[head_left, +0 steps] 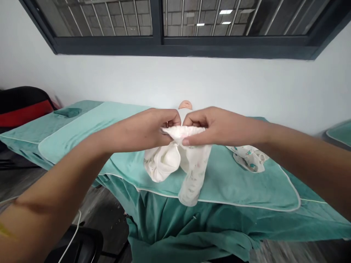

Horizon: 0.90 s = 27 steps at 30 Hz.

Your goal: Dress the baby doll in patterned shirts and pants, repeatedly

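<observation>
Both hands meet above a teal-covered table [246, 190]. My left hand [149, 128] and my right hand [211, 126] each pinch the gathered waistband of small white baby trousers [189, 166], whose legs hang down toward the table's front edge. Behind my hands lies a baby doll; only the top of its head [185, 105] shows, the body is hidden. A white rounded part [161, 164], perhaps the doll's nappy or leg, sits under my left hand.
A patterned white garment [249, 157] lies crumpled on the teal towel at the right. A folded teal cloth [67, 111] rests at the far left. A black and red bag [23, 106] stands beyond the table's left end. A white wall runs close behind.
</observation>
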Available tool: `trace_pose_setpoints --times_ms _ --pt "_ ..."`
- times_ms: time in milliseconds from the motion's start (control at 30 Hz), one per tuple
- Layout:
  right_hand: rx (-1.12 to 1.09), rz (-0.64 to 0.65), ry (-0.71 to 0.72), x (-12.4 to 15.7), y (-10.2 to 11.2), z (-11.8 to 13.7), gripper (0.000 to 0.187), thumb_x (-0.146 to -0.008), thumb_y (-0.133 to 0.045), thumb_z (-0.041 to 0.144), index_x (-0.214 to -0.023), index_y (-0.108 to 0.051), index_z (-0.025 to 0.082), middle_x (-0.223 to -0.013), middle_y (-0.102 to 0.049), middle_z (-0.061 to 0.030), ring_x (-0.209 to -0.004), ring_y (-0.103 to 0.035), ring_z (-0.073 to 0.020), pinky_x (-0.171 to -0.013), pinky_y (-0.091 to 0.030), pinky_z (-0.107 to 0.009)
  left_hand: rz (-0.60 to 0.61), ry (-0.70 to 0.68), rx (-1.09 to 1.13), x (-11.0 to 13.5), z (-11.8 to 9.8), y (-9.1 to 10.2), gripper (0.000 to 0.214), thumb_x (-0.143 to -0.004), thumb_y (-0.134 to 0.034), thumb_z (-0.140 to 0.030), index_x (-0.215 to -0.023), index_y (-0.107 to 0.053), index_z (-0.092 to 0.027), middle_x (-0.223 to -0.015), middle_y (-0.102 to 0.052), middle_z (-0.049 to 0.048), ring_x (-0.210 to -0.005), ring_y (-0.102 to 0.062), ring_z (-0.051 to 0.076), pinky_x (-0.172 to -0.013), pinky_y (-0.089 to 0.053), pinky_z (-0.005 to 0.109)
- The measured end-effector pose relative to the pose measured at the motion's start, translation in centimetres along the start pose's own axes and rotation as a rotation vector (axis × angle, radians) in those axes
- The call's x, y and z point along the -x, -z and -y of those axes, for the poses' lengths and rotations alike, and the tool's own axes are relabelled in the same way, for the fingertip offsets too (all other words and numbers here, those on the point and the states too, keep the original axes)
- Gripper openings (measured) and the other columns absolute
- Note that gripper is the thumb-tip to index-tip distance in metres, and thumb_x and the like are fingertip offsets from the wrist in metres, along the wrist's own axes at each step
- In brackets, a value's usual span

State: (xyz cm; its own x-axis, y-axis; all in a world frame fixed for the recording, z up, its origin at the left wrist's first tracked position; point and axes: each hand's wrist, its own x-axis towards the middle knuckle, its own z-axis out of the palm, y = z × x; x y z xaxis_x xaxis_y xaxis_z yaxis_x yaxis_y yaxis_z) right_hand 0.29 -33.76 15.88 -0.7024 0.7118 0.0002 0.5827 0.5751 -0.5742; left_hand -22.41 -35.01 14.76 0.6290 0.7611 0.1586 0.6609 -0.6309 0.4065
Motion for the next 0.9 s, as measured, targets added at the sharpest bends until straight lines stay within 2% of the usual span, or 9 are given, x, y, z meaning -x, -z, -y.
trace_pose_setpoints --times_ms 67,200,267,367,467,600,733,833,900 --pt "-0.049 -0.085 0.071 -0.2 0.3 1.0 0.022 -0.083 -0.074 0.042 -0.083 -0.066 0.021 -0.074 -0.06 0.0036 -0.067 -0.052 -0.0116 -0.06 -0.033 -0.027 0.043 -0.055 0.079 0.3 0.2 0.5 0.022 -0.083 -0.066 -0.034 -0.103 -0.065 -0.023 -0.093 -0.07 0.0006 -0.076 -0.062 0.016 -0.064 -0.046 0.025" --pt "-0.073 -0.19 0.181 -0.1 1.0 2.1 0.019 -0.082 -0.077 0.04 -0.087 -0.072 0.021 -0.079 -0.066 0.0024 -0.072 -0.059 -0.0137 -0.062 -0.039 -0.026 0.275 -0.216 0.305 0.6 1.8 1.6 0.046 -0.08 -0.075 -0.039 -0.122 -0.064 -0.026 -0.105 -0.073 0.0029 -0.098 -0.069 0.022 -0.079 -0.055 0.028" --pt "-0.042 -0.188 0.215 0.1 1.3 2.2 0.019 -0.082 -0.078 0.04 -0.087 -0.074 0.022 -0.08 -0.068 0.0016 -0.074 -0.06 -0.015 -0.064 -0.041 -0.027 0.375 -0.246 0.377 0.7 3.0 1.9 0.055 -0.076 -0.08 -0.041 -0.127 -0.064 -0.026 -0.106 -0.075 0.0038 -0.105 -0.07 0.025 -0.087 -0.057 0.03" --pt "0.039 -0.134 0.21 0.6 1.8 1.7 0.019 -0.083 -0.076 0.041 -0.087 -0.077 0.023 -0.081 -0.07 0.0012 -0.074 -0.06 -0.0155 -0.065 -0.042 -0.029 0.488 -0.233 0.382 1.2 4.4 2.3 0.057 -0.077 -0.081 -0.04 -0.13 -0.064 -0.028 -0.114 -0.075 0.0049 -0.114 -0.068 0.027 -0.095 -0.056 0.032" --pt "0.119 -0.108 0.132 1.0 2.1 0.9 0.023 -0.085 -0.073 0.046 -0.088 -0.077 0.023 -0.079 -0.07 0.0015 -0.071 -0.059 -0.0144 -0.064 -0.04 -0.028 0.513 -0.232 0.363 1.8 5.2 2.7 0.051 -0.08 -0.079 -0.039 -0.129 -0.066 -0.03 -0.123 -0.073 0.0056 -0.119 -0.067 0.026 -0.099 -0.054 0.032" --pt "0.213 -0.091 0.094 1.0 2.1 0.3 0.028 -0.086 -0.069 0.05 -0.088 -0.077 0.024 -0.073 -0.066 0.0033 -0.068 -0.055 -0.0122 -0.063 -0.036 -0.027 0.415 -0.218 0.376 2.4 5.2 3.2 0.05 -0.082 -0.077 -0.038 -0.131 -0.066 -0.031 -0.127 -0.072 0.0053 -0.122 -0.064 0.026 -0.103 -0.051 0.033" --pt "0.241 -0.108 0.118 1.0 1.8 0.2 0.032 -0.088 -0.065 0.053 -0.086 -0.074 0.023 -0.069 -0.06 0.0042 -0.067 -0.053 -0.0117 -0.064 -0.034 -0.027 0.13 -0.165 0.373 2.5 4.5 2.9 0.051 -0.082 -0.075 -0.031 -0.132 -0.064 -0.032 -0.134 -0.066 0.0062 -0.127 -0.061 0.027 -0.105 -0.052 0.037" --pt "0.217 -0.155 0.099 1.0 1.6 0.0 0.033 -0.088 -0.063 0.055 -0.083 -0.072 0.023 -0.069 -0.058 0.0041 -0.068 -0.052 -0.0123 -0.064 -0.034 -0.027 -0.046 -0.125 0.342 2.5 3.6 2.3 0.033 -0.083 -0.072 -0.026 -0.116 -0.072 -0.027 -0.123 -0.07 0.0072 -0.118 -0.065 0.025 -0.1 -0.055 0.038" --pt "0.197 -0.173 0.086 0.9 1.5 -0.1 0.032 -0.088 -0.063 0.054 -0.082 -0.071 0.023 -0.069 -0.057 0.0039 -0.068 -0.052 -0.0129 -0.064 -0.033 -0.027 -0.112 -0.092 0.297 2.6 2.9 1.8 0.02 -0.083 -0.071 -0.025 -0.103 -0.074 -0.025 -0.111 -0.073 0.0063 -0.108 -0.067 0.023 -0.096 -0.056 0.037"
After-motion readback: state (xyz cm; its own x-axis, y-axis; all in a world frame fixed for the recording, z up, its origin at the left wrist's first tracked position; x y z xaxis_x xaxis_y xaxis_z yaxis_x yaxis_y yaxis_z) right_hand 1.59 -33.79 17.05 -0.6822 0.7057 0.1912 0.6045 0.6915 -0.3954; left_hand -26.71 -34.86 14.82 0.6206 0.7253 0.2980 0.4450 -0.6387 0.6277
